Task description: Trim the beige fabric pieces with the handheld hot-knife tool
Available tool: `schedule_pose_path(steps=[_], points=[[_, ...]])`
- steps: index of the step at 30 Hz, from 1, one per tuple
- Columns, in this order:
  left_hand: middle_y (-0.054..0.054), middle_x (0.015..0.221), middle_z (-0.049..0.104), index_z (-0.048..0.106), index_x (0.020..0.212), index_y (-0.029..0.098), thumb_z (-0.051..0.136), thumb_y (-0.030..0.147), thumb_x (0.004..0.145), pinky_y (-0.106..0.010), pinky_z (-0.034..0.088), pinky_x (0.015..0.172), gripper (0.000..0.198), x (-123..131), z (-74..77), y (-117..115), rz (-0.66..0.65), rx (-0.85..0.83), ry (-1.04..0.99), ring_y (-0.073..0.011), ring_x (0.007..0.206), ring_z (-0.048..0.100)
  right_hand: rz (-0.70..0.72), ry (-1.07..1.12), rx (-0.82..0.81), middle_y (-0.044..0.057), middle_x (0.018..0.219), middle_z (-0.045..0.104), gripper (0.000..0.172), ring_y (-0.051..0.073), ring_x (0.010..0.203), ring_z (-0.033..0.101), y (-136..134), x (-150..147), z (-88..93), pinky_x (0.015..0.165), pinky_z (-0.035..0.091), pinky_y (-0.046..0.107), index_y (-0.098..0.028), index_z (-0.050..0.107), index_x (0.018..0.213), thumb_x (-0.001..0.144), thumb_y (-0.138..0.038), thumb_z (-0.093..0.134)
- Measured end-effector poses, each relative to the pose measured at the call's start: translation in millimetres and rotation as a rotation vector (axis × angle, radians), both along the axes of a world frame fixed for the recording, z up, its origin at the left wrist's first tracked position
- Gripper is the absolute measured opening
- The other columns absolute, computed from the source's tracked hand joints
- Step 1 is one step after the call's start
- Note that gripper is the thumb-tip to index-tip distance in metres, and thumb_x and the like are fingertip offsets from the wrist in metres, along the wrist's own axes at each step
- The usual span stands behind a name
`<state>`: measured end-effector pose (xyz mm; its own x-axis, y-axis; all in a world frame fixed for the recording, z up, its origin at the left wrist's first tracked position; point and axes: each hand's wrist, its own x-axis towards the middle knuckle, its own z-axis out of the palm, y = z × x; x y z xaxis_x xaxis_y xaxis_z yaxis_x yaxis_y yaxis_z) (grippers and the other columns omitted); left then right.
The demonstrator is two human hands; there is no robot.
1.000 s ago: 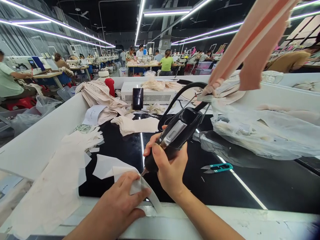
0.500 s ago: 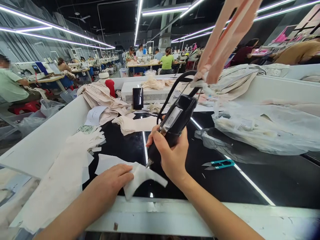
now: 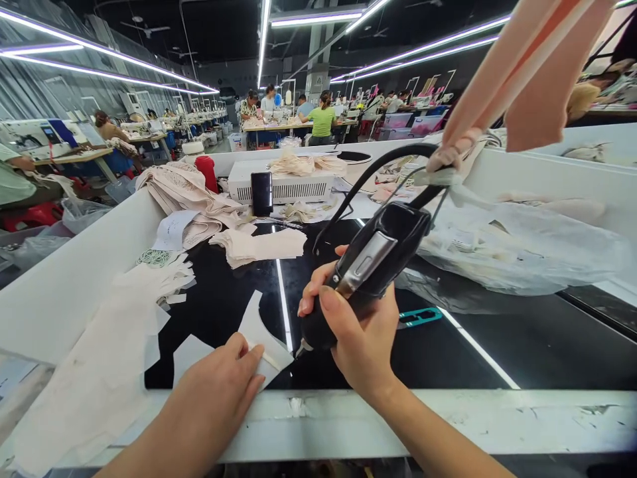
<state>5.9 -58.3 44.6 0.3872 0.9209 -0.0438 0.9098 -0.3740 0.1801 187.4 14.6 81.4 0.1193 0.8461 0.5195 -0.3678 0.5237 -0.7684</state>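
Well to the left of the black tool (image 3: 371, 255), a spread of pale fabric (image 3: 94, 372) hangs over the edge of the worktop (image 3: 537, 345), and at that spread's upper end sits a coil of green cord (image 3: 153, 257), with a paper slip (image 3: 175, 230) just beyond it on a heap of beige fabric (image 3: 184, 182). Coming in nearer the tool, on its lower left, here's the left hand (image 3: 219, 378), fingers half curled and bearing down on a white piece (image 3: 263, 335); whether the thumb pinches it too, I can't tell. That piece lies flat on the black surface, its pointed right corner right by the tool's metal tip, and contact between the two is too close to call! Beyond, left of the tool, a stack of cut pieces (image 3: 263, 245), then a dark phone (image 3: 261, 194) upright against a vented white box (image 3: 279, 184). Now the tool itself, slanting, tip down to the left, and the right hand (image 3: 361, 325) is closed firmly around its barrel, thumb along the side. Just right of the tool, teal snips (image 3: 432, 313) lie partly hidden behind that hand; farther right, a clear plastic bag (image 3: 537, 252) of fabric slumps, while pink strips (image 3: 517, 73) rise above from a knot at the tool's cable end.
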Motion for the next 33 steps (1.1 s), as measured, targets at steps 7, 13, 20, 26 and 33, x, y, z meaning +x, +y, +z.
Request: schedule_pose_path(steps=[7,13,20,26,33], points=[[-0.006,0.092,0.067,0.065,0.104,0.016,0.041,-0.002,0.097,-0.029,0.058,0.068,0.031,4,-10.3,3,-0.238,0.436,-0.061,-0.0199,0.078,0.068,0.010,-0.013,0.042,-0.009,0.072,0.064,0.029,0.008,0.050,0.059,0,-6,-5.2,0.048,0.053,0.022,-0.027,0.050,0.096,0.084,-0.018,0.075],[-0.008,0.092,0.069,0.064,0.102,0.012,0.038,-0.004,0.099,-0.034,0.064,0.073,0.031,21,-20.8,13,-0.439,0.512,-0.172,-0.0220,0.082,0.069,-0.013,-0.034,0.035,-0.009,0.072,0.065,0.031,0.009,0.052,0.062,-4,-8,-4.6,0.049,0.055,0.022,-0.026,0.050,0.097,0.082,-0.015,0.074],[-0.011,0.106,0.072,0.063,0.120,0.008,0.038,0.003,0.107,-0.036,0.066,0.084,0.029,13,-29.6,22,-0.465,0.441,-0.192,-0.0242,0.097,0.072,-0.016,-0.024,0.007,-0.009,0.072,0.067,0.034,0.010,0.052,0.063,-5,-7,-2.9,0.051,0.058,0.023,-0.026,0.050,0.102,0.081,-0.016,0.074],[-0.014,0.115,0.071,0.059,0.134,0.007,0.045,0.004,0.105,-0.041,0.064,0.096,0.033,2,-35.2,22,-0.449,0.392,-0.203,-0.0259,0.109,0.070,-0.003,-0.016,-0.008,-0.008,0.073,0.067,0.037,0.010,0.052,0.063,-6,-6,-3.1,0.051,0.058,0.024,-0.026,0.051,0.107,0.080,-0.017,0.075],[-0.013,0.124,0.068,0.057,0.141,0.013,0.049,0.001,0.101,-0.045,0.061,0.102,0.042,-1,-37.9,16,-0.368,0.333,-0.243,-0.0258,0.116,0.067,0.001,0.000,-0.012,-0.007,0.074,0.068,0.035,0.012,0.053,0.063,-7,-6,-6.6,0.050,0.057,0.026,-0.027,0.052,0.103,0.081,-0.021,0.079]])
